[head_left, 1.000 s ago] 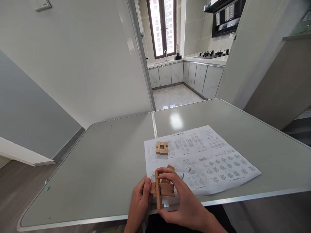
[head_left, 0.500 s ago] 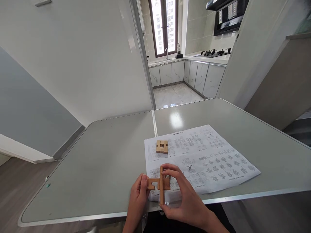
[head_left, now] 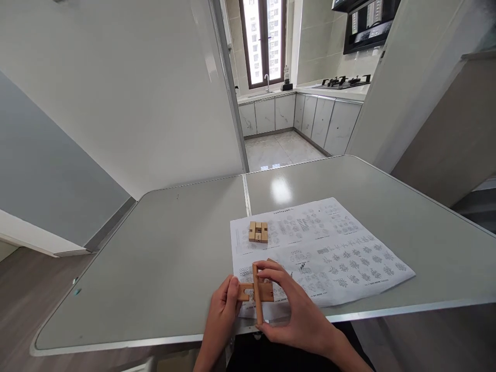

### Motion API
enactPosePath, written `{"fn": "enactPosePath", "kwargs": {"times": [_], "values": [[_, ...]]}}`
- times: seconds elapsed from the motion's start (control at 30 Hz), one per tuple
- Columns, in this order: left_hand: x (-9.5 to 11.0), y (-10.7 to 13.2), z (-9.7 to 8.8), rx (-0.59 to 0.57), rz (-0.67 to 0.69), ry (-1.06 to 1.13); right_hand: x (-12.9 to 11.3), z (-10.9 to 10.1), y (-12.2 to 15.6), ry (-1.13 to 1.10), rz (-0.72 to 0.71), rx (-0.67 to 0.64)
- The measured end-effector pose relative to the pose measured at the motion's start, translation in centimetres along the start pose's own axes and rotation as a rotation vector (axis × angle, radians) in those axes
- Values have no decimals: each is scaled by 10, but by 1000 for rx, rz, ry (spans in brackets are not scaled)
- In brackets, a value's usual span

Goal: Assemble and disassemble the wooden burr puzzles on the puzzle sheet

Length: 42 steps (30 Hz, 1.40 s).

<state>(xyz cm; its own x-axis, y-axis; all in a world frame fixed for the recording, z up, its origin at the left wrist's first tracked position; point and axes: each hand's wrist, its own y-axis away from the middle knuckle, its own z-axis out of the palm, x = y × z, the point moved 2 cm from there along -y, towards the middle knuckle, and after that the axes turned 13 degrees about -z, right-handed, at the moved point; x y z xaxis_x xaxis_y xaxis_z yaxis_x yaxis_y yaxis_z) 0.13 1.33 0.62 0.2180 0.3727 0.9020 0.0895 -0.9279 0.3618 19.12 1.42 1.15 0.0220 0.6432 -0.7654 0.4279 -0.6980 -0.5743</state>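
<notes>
Head | wooden cross (head_left: 256, 293) sits between both grips | left hand (head_left: 222, 311), right hand (head_left: 299, 316) each clasp it

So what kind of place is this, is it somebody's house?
Most likely a home: a table beside a kitchen with a gas stove, cabinets and a tap by a window. Left hand and right hand hold a wooden puzzle.

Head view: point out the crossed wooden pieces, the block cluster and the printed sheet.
crossed wooden pieces (head_left: 258, 295), head view, where the two bars cross.
block cluster (head_left: 258, 232), head view, centre of its top.
printed sheet (head_left: 337, 243), head view, middle of its right half.
</notes>
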Motion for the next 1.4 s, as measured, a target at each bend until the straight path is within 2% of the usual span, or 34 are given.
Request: {"fn": "enactPosePath", "kwargs": {"times": [0.73,0.97,1.13,1.2,1.3,1.4], "values": [[0,2,1,13,0,-5,-1,0,0,1,19,34],[2,4,1,-14,-5,1,-2,0,0,-20,30,8],[1,3,1,15,-6,-11,-2,-2,2,-38,50,-3],[4,4,0,40,-9,-14,0,-2,3,-48,66,19],[8,5,1,65,-11,0,2,-5,2,-53,113,135],[8,4,0,75,-13,32,3,-5,-1,-62,222,183]]}}
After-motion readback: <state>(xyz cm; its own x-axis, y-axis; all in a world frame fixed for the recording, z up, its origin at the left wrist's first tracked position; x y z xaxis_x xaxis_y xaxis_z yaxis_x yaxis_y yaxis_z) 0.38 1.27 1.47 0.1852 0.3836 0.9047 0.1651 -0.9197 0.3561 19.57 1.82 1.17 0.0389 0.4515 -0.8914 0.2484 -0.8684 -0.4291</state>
